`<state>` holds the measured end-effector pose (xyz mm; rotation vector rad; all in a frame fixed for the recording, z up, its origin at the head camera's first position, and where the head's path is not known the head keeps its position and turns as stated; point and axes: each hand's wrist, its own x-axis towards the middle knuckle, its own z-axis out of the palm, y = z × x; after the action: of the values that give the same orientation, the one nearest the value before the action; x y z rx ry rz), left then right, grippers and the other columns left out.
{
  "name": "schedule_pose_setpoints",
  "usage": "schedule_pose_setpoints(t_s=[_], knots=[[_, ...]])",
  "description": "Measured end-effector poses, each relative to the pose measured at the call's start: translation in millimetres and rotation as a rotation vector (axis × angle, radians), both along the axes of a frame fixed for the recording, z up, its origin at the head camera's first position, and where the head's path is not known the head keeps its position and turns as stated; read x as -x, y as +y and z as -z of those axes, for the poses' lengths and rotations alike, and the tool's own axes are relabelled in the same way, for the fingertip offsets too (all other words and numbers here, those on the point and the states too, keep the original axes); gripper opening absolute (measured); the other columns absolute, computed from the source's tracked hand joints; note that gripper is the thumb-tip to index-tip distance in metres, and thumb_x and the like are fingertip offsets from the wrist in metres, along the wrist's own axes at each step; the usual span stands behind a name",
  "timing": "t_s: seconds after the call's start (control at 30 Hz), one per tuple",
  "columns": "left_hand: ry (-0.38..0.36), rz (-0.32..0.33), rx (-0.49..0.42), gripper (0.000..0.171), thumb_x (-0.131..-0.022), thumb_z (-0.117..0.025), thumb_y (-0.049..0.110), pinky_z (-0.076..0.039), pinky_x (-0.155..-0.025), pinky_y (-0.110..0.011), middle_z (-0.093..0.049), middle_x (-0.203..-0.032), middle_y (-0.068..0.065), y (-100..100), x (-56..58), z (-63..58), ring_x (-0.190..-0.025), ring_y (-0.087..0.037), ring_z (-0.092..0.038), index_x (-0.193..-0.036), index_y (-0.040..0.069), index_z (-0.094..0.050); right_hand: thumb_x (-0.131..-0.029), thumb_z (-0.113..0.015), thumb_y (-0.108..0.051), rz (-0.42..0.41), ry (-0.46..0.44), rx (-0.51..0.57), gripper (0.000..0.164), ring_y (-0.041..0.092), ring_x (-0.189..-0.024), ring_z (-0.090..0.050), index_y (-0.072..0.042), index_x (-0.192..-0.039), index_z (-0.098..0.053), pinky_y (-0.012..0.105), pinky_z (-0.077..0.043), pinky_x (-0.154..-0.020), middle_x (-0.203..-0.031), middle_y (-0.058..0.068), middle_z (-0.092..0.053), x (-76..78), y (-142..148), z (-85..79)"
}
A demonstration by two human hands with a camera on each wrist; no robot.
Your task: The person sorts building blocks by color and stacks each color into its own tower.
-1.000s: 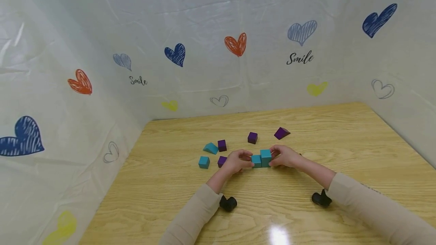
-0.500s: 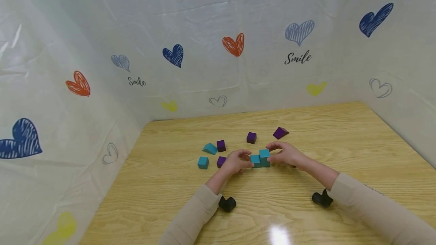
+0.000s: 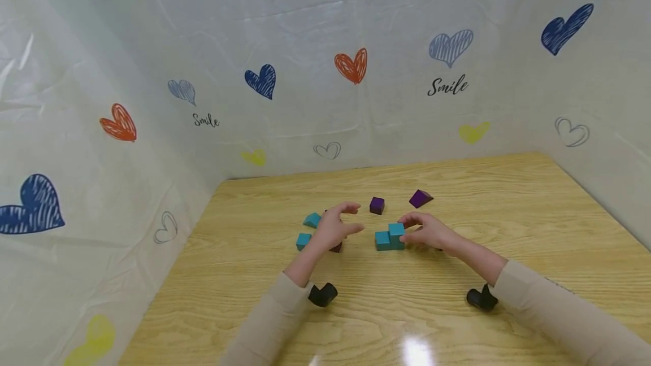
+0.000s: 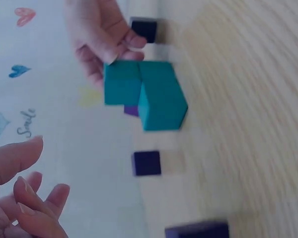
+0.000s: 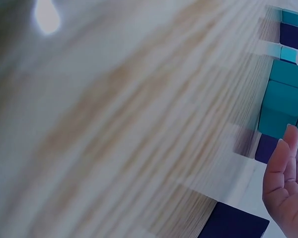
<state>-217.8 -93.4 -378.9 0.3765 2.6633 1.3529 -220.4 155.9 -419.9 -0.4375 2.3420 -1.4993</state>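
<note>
Three teal cubes stand together at the middle of the table: one lower left (image 3: pixel 382 240), one lower right (image 4: pixel 164 111), and one on top of it, the upper cube (image 4: pixel 121 83). My right hand (image 3: pixel 427 230) pinches this upper cube from its right side, thumb at the near edge and fingers partly hidden behind. In the right wrist view the fingertips (image 5: pixel 290 131) meet the stack's right side. Off to the left, my left hand (image 3: pixel 333 229) hangs above purple blocks, fingers spread and nothing between them. Its fingers (image 4: pixel 39 213) are apart from the stack in the left wrist view.
Near the left hand lie a teal triangular block (image 3: pixel 312 219), a teal cube (image 3: pixel 303 240) and a half-covered purple cube (image 3: pixel 335 247). Behind the stack are a purple cube (image 3: pixel 377 205) and a purple triangular block (image 3: pixel 421 199). A dark block (image 5: pixel 233 220) lies near the right wrist.
My left hand has let go of the lower left cube and moved left and up, its fingers spreading. The right thumb has shifted up; the stack keeps its place.
</note>
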Motion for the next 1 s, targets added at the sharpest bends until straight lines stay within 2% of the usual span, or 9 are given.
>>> schedule_pose_setpoints(t_s=[0.07,0.23,0.3,0.4,0.5,0.6,0.77,0.9,1.0], knots=[[0.014,-0.019,-0.008,0.045,-0.083,-0.068,0.017,-0.048,-0.077,-0.035,-0.056,-0.122,-0.008,-11.1,1.3,-4.2,-0.099,-0.029,-0.054,-0.125,0.011,-0.054,-0.084,-0.066,-0.015,-0.004,0.001,0.002,0.046,0.020,-0.072,-0.052,0.007,-0.120,-0.048,0.034,-0.044,-0.062,-0.118,0.027,-0.049,0.8,0.2,0.1],[0.003,-0.114,-0.036,0.045,-0.083,-0.068,0.015,-0.050,-0.071,-0.033,-0.056,-0.122,-0.008,-44.8,3.4,-6.0,-0.089,-0.027,-0.057,-0.126,0.011,-0.054,-0.084,-0.067,-0.016,-0.011,-0.007,0.012,0.046,0.020,-0.072,-0.050,0.007,-0.119,-0.048,0.033,-0.044,-0.061,-0.117,0.026,-0.049,2.0,0.3,-0.2],[-0.010,-0.156,-0.040,0.045,-0.083,-0.067,0.015,-0.049,-0.073,-0.036,-0.056,-0.122,-0.008,-58.6,3.0,-3.4,-0.088,-0.027,-0.057,-0.126,0.012,-0.053,-0.084,-0.067,-0.015,-0.015,-0.008,0.015,0.046,0.020,-0.071,-0.049,0.008,-0.119,-0.048,0.032,-0.044,-0.060,-0.116,0.025,-0.049,2.2,0.3,-0.4],[-0.030,-0.200,-0.034,0.044,-0.084,-0.067,0.013,-0.045,-0.085,-0.041,-0.055,-0.122,-0.010,-76.2,1.9,2.5,-0.105,-0.030,-0.053,-0.126,0.011,-0.053,-0.083,-0.067,-0.015,-0.015,-0.005,0.012,0.046,0.020,-0.069,-0.049,0.008,-0.119,-0.049,0.031,-0.044,-0.059,-0.115,0.025,-0.050,2.2,0.5,-0.6],[-0.054,-0.217,-0.018,0.043,-0.084,-0.065,0.012,-0.046,-0.084,-0.041,-0.055,-0.122,-0.013,-91.0,0.3,11.2,-0.108,-0.031,-0.052,-0.125,0.006,-0.053,-0.083,-0.068,-0.015,-0.008,-0.006,0.004,0.046,0.019,-0.069,-0.048,0.008,-0.118,-0.049,0.031,-0.044,-0.059,-0.114,0.024,-0.051,2.3,0.8,-0.8],[-0.101,-0.231,-0.019,0.044,-0.085,-0.064,0.010,-0.048,-0.068,-0.034,-0.055,-0.123,-0.014,-102.3,-1.1,21.7,-0.086,-0.024,-0.056,-0.126,0.004,-0.053,-0.082,-0.068,-0.015,-0.001,-0.010,-0.004,0.047,0.018,-0.070,-0.048,0.008,-0.118,-0.050,0.031,-0.045,-0.060,-0.113,0.023,-0.051,2.4,1.1,-1.0],[-0.196,-0.255,-0.025,0.048,-0.084,-0.066,0.008,-0.040,-0.055,-0.027,-0.053,-0.128,-0.013,-112.3,-4.2,36.3,-0.057,-0.014,-0.043,-0.130,0.006,-0.051,-0.082,-0.069,-0.016,0.002,-0.015,-0.015,0.047,0.019,-0.071,-0.050,0.008,-0.119,-0.050,0.032,-0.046,-0.061,-0.113,0.023,-0.051,2.5,1.0,-1.4],[-0.199,-0.253,-0.023,0.050,-0.082,-0.067,0.008,-0.042,-0.060,-0.028,-0.052,-0.129,-0.014,-115.0,-6.2,41.4,-0.068,-0.017,-0.049,-0.130,0.007,-0.051,-0.082,-0.069,-0.016,0.003,-0.016,-0.020,0.048,0.019,-0.072,-0.051,0.008,-0.119,-0.049,0.033,-0.046,-0.061,-0.114,0.023,-0.051,2.5,1.0,-1.5],[-0.176,-0.236,-0.031,0.049,-0.082,-0.068,0.010,-0.045,-0.072,-0.031,-0.052,-0.129,-0.015,-117.7,-5.8,44.1,-0.095,-0.024,-0.054,-0.129,0.006,-0.052,-0.082,-0.069,-0.016,0.003,-0.014,-0.023,0.048,0.018,-0.072,-0.051,0.008,-0.119,-0.050,0.033,-0.046,-0.061,-0.114,0.023,-0.052,2.9,1.0,-1.4]])
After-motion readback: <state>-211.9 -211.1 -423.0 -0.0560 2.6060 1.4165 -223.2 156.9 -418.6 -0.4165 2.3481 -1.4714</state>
